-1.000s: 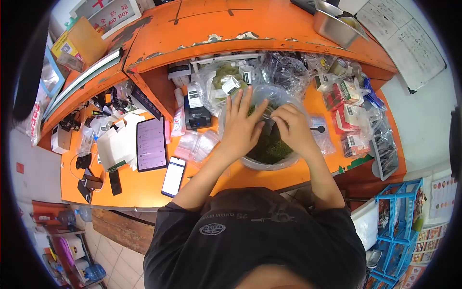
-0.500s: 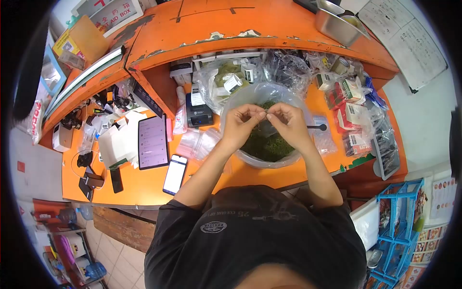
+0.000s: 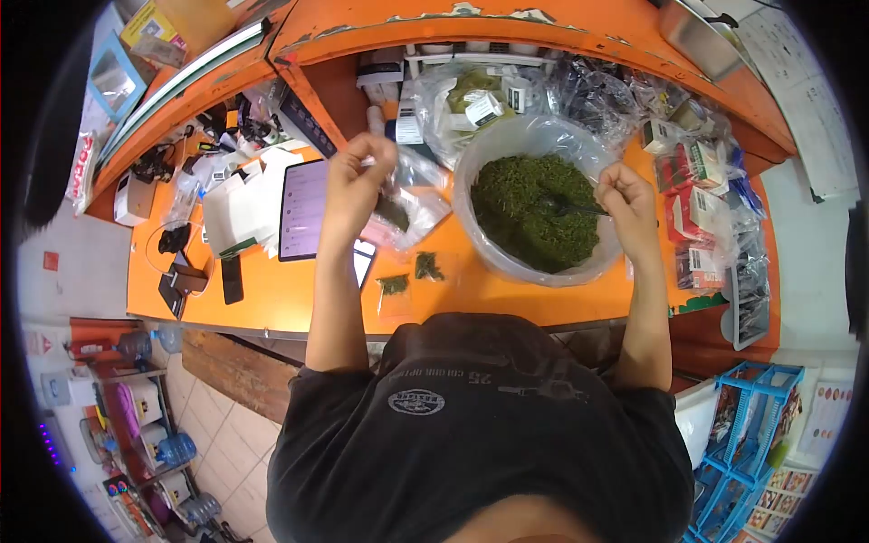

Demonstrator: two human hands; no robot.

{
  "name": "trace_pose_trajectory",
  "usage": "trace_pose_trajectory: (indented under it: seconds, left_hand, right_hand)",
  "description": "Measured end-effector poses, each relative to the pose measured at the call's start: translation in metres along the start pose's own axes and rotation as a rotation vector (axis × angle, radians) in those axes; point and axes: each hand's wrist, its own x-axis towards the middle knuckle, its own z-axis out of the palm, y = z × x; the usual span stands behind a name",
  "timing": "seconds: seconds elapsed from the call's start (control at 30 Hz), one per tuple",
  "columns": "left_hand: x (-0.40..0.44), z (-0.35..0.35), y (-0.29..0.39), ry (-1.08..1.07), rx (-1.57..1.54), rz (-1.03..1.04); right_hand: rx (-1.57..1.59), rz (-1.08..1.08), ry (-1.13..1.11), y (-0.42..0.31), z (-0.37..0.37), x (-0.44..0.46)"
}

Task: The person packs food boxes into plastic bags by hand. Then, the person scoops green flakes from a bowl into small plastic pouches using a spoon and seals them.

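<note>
My left hand (image 3: 360,185) is raised over a pile of clear plastic bags (image 3: 418,192), its fingers curled in a pinch; whatever they hold is too small to make out. Dark green contents show in one bag beneath it. My right hand (image 3: 628,206) is closed at the right rim of a lined tub (image 3: 529,277). Chopped dried green leaves (image 3: 520,195) fill much of the tub. A dark spoon (image 3: 579,208) rests in them, its handle reaching my right hand; whether the fingers grip it is unclear. Two small filled bags (image 3: 428,266) (image 3: 392,286) lie on the table.
Left of the bags are a tablet (image 3: 301,210), a partly covered phone (image 3: 363,262), a dark phone (image 3: 232,280) and a white box (image 3: 237,214). Boxed packets (image 3: 695,213) line the right side. An orange shelf (image 3: 407,32) overhangs the back.
My hands have parted from over the tub, the left going left above the bags and the right to the rim. The view has shifted, and the leaves and two small bags now show.
</note>
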Motion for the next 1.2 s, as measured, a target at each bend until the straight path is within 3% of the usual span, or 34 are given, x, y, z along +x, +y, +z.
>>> trace_pose_trajectory:
  seconds: [0.03, 0.1, 0.13, 0.2, 0.27, 0.37, 0.6, 0.93, 1.03, 1.13, 1.17, 1.2]
  left_hand:
    - [0.000, -0.010, -0.021, -0.151, 0.103, -0.002]
    - [-0.012, -0.007, -0.045, -0.252, 0.219, -0.292]
    - [-0.012, -0.007, -0.076, -0.253, 0.314, -0.325]
    - [-0.007, -0.015, -0.156, -0.132, 0.764, 0.074]
    - [-0.010, -0.005, -0.184, 0.084, 0.874, 0.133]
    - [-0.019, 0.004, -0.210, 0.040, 0.980, 0.409]
    - [-0.014, 0.003, -0.236, 0.076, 1.054, 0.391]
    - [-0.026, -0.001, -0.228, 0.198, 0.954, 0.408]
    - [-0.013, 0.006, -0.197, 0.343, 0.716, 0.365]
    - [0.003, 0.026, -0.148, 0.442, 0.167, 0.252]
    - [0.006, 0.040, -0.116, 0.389, -0.141, 0.189]
    - [0.004, 0.050, -0.090, 0.360, -0.200, 0.182]
  right_hand:
    - [0.015, 0.022, -0.003, 0.004, -0.001, -0.001]
    - [-0.025, 0.031, 0.029, 0.001, 0.005, -0.001]
    - [-0.048, 0.035, 0.045, -0.002, 0.008, -0.001]
    - [-0.069, 0.039, 0.061, -0.007, 0.015, 0.000]
    - [-0.073, 0.037, 0.068, -0.008, 0.016, 0.003]
    - [-0.073, 0.035, 0.067, -0.001, 0.013, 0.003]
    - [-0.107, 0.041, 0.061, 0.002, 0.012, 0.002]
    - [-0.104, 0.021, 0.055, -0.002, 0.019, 0.002]
    - [-0.138, 0.029, 0.032, 0.000, 0.011, 0.001]
    - [-0.151, 0.003, 0.028, 0.004, 0.014, 0.002]
    - [-0.124, 0.006, 0.013, 0.002, 0.021, 0.001]
    - [-0.098, 0.007, -0.001, -0.001, 0.033, 0.001]
